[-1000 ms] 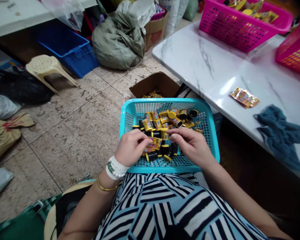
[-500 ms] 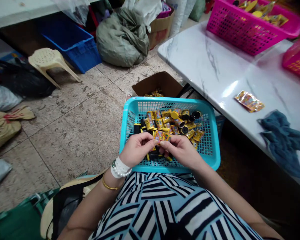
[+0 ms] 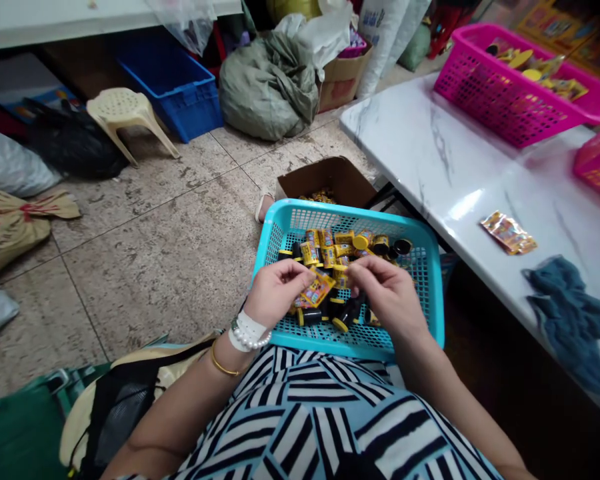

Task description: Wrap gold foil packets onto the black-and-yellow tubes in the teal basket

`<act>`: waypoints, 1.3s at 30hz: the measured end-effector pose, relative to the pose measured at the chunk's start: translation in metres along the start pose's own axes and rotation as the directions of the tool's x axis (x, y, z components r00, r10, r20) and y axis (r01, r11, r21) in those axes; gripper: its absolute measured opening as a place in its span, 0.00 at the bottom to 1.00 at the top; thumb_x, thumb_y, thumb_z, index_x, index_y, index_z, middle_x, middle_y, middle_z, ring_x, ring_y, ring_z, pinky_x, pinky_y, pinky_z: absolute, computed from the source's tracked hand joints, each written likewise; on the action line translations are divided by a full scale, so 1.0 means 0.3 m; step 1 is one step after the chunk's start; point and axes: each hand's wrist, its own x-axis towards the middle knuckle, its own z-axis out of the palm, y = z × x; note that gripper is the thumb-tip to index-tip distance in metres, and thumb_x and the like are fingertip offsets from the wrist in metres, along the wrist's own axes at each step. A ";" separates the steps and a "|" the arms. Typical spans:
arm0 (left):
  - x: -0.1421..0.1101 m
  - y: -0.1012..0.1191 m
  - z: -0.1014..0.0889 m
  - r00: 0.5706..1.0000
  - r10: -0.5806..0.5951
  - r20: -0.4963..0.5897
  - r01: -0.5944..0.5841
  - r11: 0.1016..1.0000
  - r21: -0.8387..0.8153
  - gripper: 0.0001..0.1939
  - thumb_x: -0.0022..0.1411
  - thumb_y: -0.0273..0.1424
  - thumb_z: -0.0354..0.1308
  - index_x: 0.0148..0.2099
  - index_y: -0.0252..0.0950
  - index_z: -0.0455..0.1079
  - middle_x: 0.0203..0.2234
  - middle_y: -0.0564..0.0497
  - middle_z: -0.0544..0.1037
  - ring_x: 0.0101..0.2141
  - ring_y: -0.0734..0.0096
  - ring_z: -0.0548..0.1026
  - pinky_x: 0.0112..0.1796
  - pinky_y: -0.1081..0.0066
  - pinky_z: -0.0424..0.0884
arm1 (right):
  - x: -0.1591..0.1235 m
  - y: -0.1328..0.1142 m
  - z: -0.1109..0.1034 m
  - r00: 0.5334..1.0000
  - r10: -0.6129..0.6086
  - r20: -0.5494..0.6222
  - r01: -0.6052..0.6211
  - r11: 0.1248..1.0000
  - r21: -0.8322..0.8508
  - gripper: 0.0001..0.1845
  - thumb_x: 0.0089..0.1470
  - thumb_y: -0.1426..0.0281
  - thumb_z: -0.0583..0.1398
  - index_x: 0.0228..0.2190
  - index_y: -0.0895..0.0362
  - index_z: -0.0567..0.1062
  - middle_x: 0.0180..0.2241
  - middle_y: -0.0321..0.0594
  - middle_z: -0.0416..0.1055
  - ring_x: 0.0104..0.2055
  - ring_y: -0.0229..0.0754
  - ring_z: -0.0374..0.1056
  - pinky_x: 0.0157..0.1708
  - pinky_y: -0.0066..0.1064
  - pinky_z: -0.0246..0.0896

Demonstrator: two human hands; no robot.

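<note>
My left hand (image 3: 277,293) pinches the corner of a small flat yellow-and-orange printed label (image 3: 318,289) above a turquoise basket (image 3: 416,343). To its right, my right hand (image 3: 393,293) is apart from the label, with thumb and forefinger closed together. Whether anything is between those fingertips I cannot make out. Small yellow-wrapped canisters (image 3: 310,253) lie in the basket, along with black canisters with yellow lids (image 3: 310,317). The basket rests at my lap.
A marble-patterned table (image 3: 395,127) on the right bears a pink basket (image 3: 510,107), a stack of shiny labels (image 3: 509,233) and a blue cloth (image 3: 575,300). Beyond the turquoise basket stands a cardboard box (image 3: 350,177). A plastic stool (image 3: 123,110) is at the left.
My right hand has let go of the label and moved right. The label stays in my left hand, now tilted. The whole view has shifted slightly.
</note>
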 end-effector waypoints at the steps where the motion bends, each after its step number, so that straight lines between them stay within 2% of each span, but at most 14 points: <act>1: 0.003 -0.008 0.007 0.997 -0.021 -0.075 0.014 0.996 -0.092 0.15 0.53 0.41 0.67 0.30 0.34 0.72 0.22 0.54 0.73 0.22 0.77 0.67 0.25 0.75 0.64 | 0.000 0.004 0.009 0.998 0.021 -0.062 -0.016 0.997 0.070 0.13 0.59 0.60 0.60 0.33 0.56 0.76 0.27 0.35 0.71 0.27 0.35 0.64 0.30 0.28 0.61; 2: 0.006 -0.016 0.015 0.990 -0.035 -0.133 0.014 0.987 -0.159 0.17 0.51 0.42 0.68 0.30 0.34 0.72 0.21 0.55 0.72 0.21 0.79 0.65 0.23 0.76 0.62 | -0.004 0.010 0.021 0.995 0.045 -0.084 -0.033 0.991 0.133 0.14 0.58 0.58 0.61 0.37 0.56 0.77 0.30 0.37 0.73 0.29 0.36 0.66 0.32 0.29 0.63; 4: 0.006 -0.031 0.037 0.981 -0.042 -0.191 -0.001 0.976 -0.220 0.18 0.50 0.44 0.69 0.29 0.34 0.71 0.20 0.56 0.70 0.21 0.80 0.64 0.22 0.77 0.61 | -0.019 0.023 0.053 0.994 0.100 -0.052 -0.086 0.973 0.216 0.17 0.55 0.56 0.63 0.41 0.55 0.76 0.36 0.39 0.75 0.32 0.38 0.69 0.35 0.30 0.66; 7: -0.004 -0.049 0.070 0.983 -0.051 -0.177 0.004 0.967 -0.255 0.20 0.50 0.46 0.69 0.29 0.34 0.70 0.21 0.56 0.71 0.23 0.78 0.67 0.24 0.76 0.64 | -0.046 0.043 0.105 0.986 0.167 0.000 -0.162 0.955 0.249 0.16 0.52 0.55 0.66 0.32 0.56 0.75 0.29 0.36 0.73 0.28 0.37 0.65 0.31 0.29 0.64; 10: -0.023 -0.047 0.080 0.986 -0.066 -0.152 0.016 0.950 -0.311 0.21 0.54 0.48 0.66 0.28 0.34 0.69 0.20 0.56 0.70 0.22 0.79 0.66 0.23 0.77 0.63 | -0.057 0.057 0.131 0.985 0.164 -0.046 -0.147 0.954 0.261 0.19 0.56 0.53 0.63 0.25 0.56 0.71 0.23 0.33 0.67 0.25 0.35 0.59 0.26 0.27 0.58; 13: -0.053 -0.024 0.063 0.972 -0.004 -0.236 -0.067 0.954 -0.292 0.21 0.58 0.49 0.62 0.30 0.34 0.71 0.22 0.55 0.72 0.22 0.80 0.66 0.24 0.78 0.62 | -0.053 0.059 0.129 0.986 0.121 -0.111 -0.093 0.969 0.231 0.20 0.59 0.52 0.59 0.25 0.55 0.70 0.22 0.33 0.64 0.24 0.35 0.57 0.24 0.28 0.55; 16: -0.090 0.007 0.040 0.949 0.136 -0.286 -0.181 0.974 -0.136 0.19 0.62 0.48 0.59 0.32 0.35 0.73 0.24 0.54 0.73 0.23 0.78 0.67 0.26 0.78 0.64 | -0.052 0.054 0.122 0.987 0.080 -0.142 -0.055 0.983 0.172 0.21 0.60 0.53 0.58 0.24 0.55 0.68 0.21 0.33 0.62 0.23 0.35 0.56 0.23 0.28 0.53; 20: -0.123 0.032 0.027 0.936 0.270 -0.226 -0.263 0.963 0.058 0.20 0.66 0.46 0.55 0.33 0.35 0.77 0.24 0.51 0.73 0.24 0.75 0.69 0.27 0.76 0.65 | -0.059 0.042 0.125 0.980 0.008 -0.197 0.009 0.997 0.081 0.23 0.61 0.52 0.57 0.23 0.55 0.66 0.21 0.32 0.61 0.24 0.35 0.54 0.25 0.28 0.53; 24: -0.128 0.033 0.030 0.935 0.305 -0.183 -0.289 0.951 0.110 0.20 0.67 0.43 0.54 0.33 0.35 0.79 0.25 0.49 0.73 0.27 0.73 0.71 0.28 0.75 0.67 | -0.063 0.028 0.130 0.964 -0.060 -0.259 0.059 0.998 -0.009 0.24 0.60 0.51 0.57 0.22 0.54 0.64 0.21 0.32 0.59 0.24 0.36 0.53 0.25 0.29 0.53; 27: -0.129 0.030 0.035 0.929 0.332 -0.164 -0.315 0.941 0.122 0.19 0.67 0.42 0.55 0.34 0.35 0.80 0.24 0.49 0.73 0.27 0.72 0.72 0.29 0.74 0.67 | -0.070 0.027 0.133 0.954 -0.138 -0.264 0.116 0.988 -0.099 0.24 0.62 0.52 0.56 0.21 0.54 0.63 0.21 0.32 0.58 0.24 0.37 0.53 0.25 0.30 0.52; 30: -0.127 0.029 0.037 0.914 0.370 -0.167 -0.348 0.926 0.146 0.17 0.66 0.40 0.57 0.33 0.35 0.80 0.24 0.49 0.73 0.27 0.72 0.71 0.29 0.73 0.67 | -0.079 0.041 0.136 0.935 -0.253 -0.249 0.203 0.957 -0.209 0.22 0.64 0.57 0.55 0.21 0.54 0.63 0.21 0.32 0.57 0.24 0.37 0.53 0.25 0.30 0.51; 33: -0.113 0.026 0.036 0.916 0.371 -0.154 -0.349 0.924 0.155 0.12 0.62 0.37 0.61 0.33 0.35 0.81 0.25 0.49 0.75 0.27 0.71 0.71 0.29 0.73 0.68 | -0.081 0.053 0.136 0.918 -0.352 -0.185 0.284 0.906 -0.313 0.18 0.65 0.62 0.54 0.23 0.54 0.66 0.22 0.34 0.62 0.26 0.38 0.58 0.28 0.32 0.55; 39: -0.087 0.026 0.027 0.944 0.278 -0.176 -0.261 0.958 0.116 0.05 0.53 0.32 0.67 0.30 0.36 0.80 0.28 0.48 0.80 0.31 0.69 0.76 0.33 0.71 0.73 | -0.064 0.030 0.130 0.910 -0.415 -0.019 0.382 0.854 -0.353 0.10 0.63 0.67 0.56 0.30 0.54 0.73 0.28 0.38 0.71 0.32 0.40 0.66 0.34 0.33 0.62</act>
